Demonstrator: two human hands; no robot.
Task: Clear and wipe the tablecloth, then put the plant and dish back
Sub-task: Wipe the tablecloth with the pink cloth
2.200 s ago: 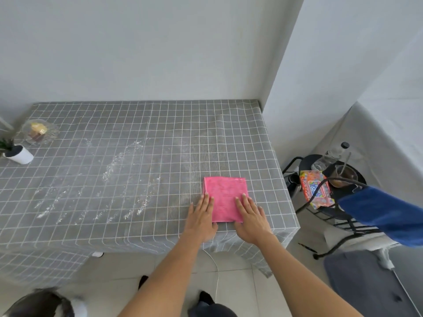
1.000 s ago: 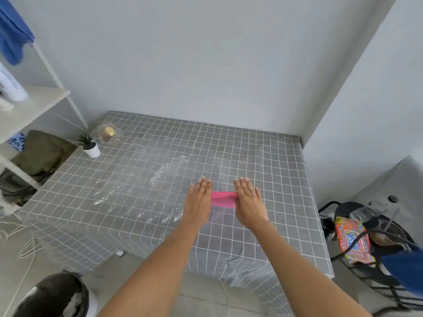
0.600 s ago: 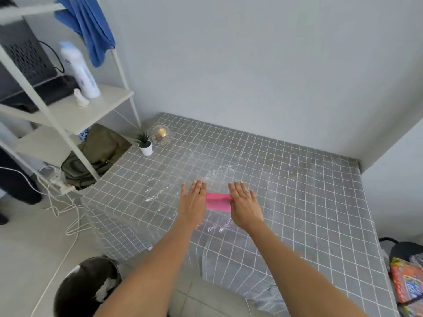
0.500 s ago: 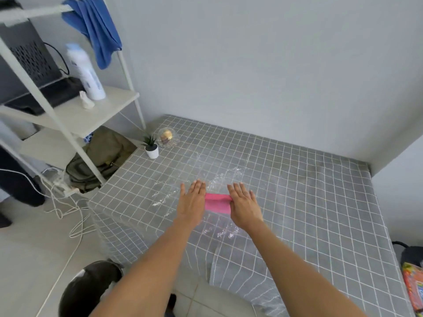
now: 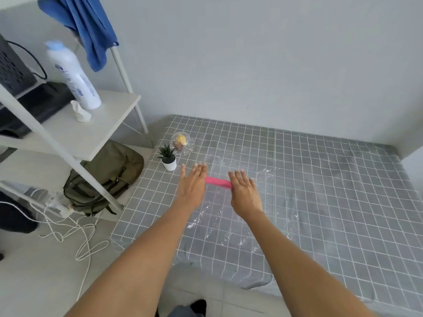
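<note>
Well, from my remote seat I see the counter filling most of the view, draped in a grey tablecloth (image 5: 320,191) with a white grid, pushed into the corner of pale walls. White wet streaks (image 5: 219,225) run across the cloth in front of and beside the hands. To the left stands a white shelf rack (image 5: 75,133) with a blue towel (image 5: 89,26) hanging from its top, a white spray bottle (image 5: 73,76) upright on one shelf, and an olive backpack (image 5: 103,177) slumped on the floor beneath it, with white cables (image 5: 75,229) looping nearby. My two bare arms reach forward over the counter. The left hand (image 5: 192,184) and right hand (image 5: 243,193) both lie flat, palms down, fingers straight and together; neither grip is closed around anything, they only press on the pink cloth (image 5: 218,181), of which just a narrow strip shows between them. At the far left corner of the counter sits the small plant (image 5: 168,156) in its white pot, upright, just beyond the left hand's fingertips. Just behind it, near touching, is the clear glass dish (image 5: 183,144) with something yellow inside.
</note>
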